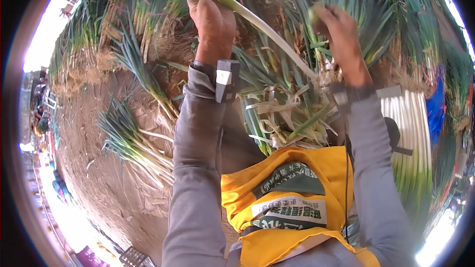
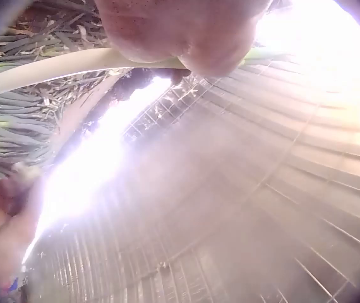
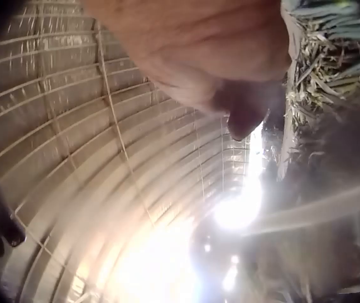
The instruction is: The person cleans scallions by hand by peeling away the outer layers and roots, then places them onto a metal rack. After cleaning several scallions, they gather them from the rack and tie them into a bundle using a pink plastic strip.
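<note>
My left hand (image 1: 213, 20) grips a long green onion (image 1: 269, 32) by its green part, with the thumb up. The pale stalk slants down to the right, its lower end above a heap of onions. In the left wrist view the stalk (image 2: 54, 69) runs behind my left hand (image 2: 186, 31). To the right of the stalk, my right hand (image 1: 341, 39) is raised and blurred, with its fingers bent and a greenish patch at the fingertips; whether it holds this is unclear. The right wrist view shows my right hand (image 3: 211, 57) from its underside, the fingertips mostly hidden.
Loose onion bunches (image 1: 143, 153) lie on the soil at left. Peeled leaves (image 1: 282, 109) are piled in front of the body. A row of clean white onions (image 1: 408, 123) lies at right, beside a blue sheet (image 1: 436, 111). More onions stand along the far side.
</note>
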{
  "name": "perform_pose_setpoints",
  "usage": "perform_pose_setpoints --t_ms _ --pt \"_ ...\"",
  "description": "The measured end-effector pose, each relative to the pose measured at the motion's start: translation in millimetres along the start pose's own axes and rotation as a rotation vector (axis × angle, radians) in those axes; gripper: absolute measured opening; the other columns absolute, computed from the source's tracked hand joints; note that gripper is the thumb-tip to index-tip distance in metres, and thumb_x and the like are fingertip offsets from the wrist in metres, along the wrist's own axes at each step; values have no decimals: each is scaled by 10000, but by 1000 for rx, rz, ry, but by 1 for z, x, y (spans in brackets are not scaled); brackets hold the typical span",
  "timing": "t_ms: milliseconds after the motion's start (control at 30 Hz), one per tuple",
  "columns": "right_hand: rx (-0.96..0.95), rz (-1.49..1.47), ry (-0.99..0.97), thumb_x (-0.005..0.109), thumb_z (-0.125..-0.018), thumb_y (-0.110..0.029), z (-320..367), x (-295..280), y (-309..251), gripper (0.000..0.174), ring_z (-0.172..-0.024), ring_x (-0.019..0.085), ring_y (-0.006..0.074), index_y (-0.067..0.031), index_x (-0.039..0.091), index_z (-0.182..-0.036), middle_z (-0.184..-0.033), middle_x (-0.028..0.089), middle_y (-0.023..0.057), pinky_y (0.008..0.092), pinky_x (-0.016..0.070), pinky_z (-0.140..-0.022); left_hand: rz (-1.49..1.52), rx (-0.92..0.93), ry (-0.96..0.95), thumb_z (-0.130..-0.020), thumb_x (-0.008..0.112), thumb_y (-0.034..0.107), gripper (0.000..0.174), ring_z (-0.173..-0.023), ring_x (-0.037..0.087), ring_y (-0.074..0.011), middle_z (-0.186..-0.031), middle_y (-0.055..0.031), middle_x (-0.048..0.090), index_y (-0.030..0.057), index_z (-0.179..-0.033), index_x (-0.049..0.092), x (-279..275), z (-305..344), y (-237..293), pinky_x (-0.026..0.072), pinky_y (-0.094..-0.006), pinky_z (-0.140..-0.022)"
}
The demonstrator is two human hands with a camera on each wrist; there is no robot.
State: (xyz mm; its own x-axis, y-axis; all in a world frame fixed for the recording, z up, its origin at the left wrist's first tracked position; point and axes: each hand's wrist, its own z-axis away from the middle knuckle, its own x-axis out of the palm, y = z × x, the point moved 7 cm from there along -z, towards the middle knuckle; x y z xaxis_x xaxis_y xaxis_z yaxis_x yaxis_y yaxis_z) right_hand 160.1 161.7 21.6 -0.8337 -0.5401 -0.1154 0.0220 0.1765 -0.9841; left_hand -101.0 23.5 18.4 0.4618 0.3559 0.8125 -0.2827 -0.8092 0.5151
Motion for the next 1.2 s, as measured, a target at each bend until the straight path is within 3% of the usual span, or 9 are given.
perform_pose_setpoints --t_ms 167,233,300,400,533,633,900,1100,1200 --pt "135 306 -627 681 -992 -322 92 37 75 341 -702 676 163 -33 707 -1171 -917 713 64 322 555 -616 154 48 90 -1049 570 131 245 -964 610 -245 -1090 -126 555 0 -1212 443 -30 -16 24 578 -420 -916" --pt "-476 553 -303 698 -978 -253 109 44 35 298 -731 691 202 -40 696 -1187 -1072 705 108 337 566 -617 89 6 136 -1078 515 193 239 -972 615 -239 -1079 -131 574 -13 -1196 490 -52 -25 11 569 -397 -893" --pt "-440 601 -49 702 -969 -252 103 34 19 380 -849 710 269 -44 644 -1282 -1198 669 164 374 572 -672 -523 198 -153 -1084 498 225 252 -946 609 -209 -1033 -109 591 -2 -1189 523 -58 -30 10 547 -363 -842" --pt "-529 983 128 636 -1002 -299 82 22 34 435 -1042 669 406 -75 589 -1373 -1289 640 178 462 556 -805 -303 201 69 -1066 541 207 215 -865 597 -171 -977 -66 602 34 -1194 536 -59 -18 12 520 -324 -770" --pt "-311 1056 -90 595 -1028 -263 85 5 104 340 -952 686 370 -72 640 -1306 -1167 690 170 455 531 -814 -228 426 311 -1043 598 182 192 -756 581 -120 -902 -9 617 81 -1200 552 -63 -17 3 483 -273 -673" --pt "-54 1013 -130 597 -1032 -267 96 -5 132 336 -815 685 303 -56 650 -1288 -1116 691 160 430 531 -763 82 137 212 -1046 598 191 186 -764 563 -106 -909 -2 615 80 -1192 571 -47 -21 -7 461 -263 -666" --pt "-208 838 -82 627 -1022 -318 75 58 77 385 -683 631 218 -35 657 -1281 -961 685 173 379 504 -654 -205 142 250 -1058 507 172 67 -717 541 -135 -820 -21 537 129 -1108 498 -43 -12 -20 499 -329 -622" --pt "-220 845 -322 639 -1012 -367 73 58 147 431 -632 621 165 -11 663 -1256 -887 694 121 320 495 -607 -190 387 251 -1042 572 204 141 -666 541 -116 -851 -21 589 85 -1112 539 -107 -33 98 454 -287 -606" --pt "198 605 -398 620 -1021 -325 110 29 202 388 -615 621 137 -13 671 -1246 -885 704 68 286 487 -583 -309 356 277 -1038 542 168 145 -632 550 -151 -854 -40 594 89 -1159 527 -150 -20 178 482 -306 -560"
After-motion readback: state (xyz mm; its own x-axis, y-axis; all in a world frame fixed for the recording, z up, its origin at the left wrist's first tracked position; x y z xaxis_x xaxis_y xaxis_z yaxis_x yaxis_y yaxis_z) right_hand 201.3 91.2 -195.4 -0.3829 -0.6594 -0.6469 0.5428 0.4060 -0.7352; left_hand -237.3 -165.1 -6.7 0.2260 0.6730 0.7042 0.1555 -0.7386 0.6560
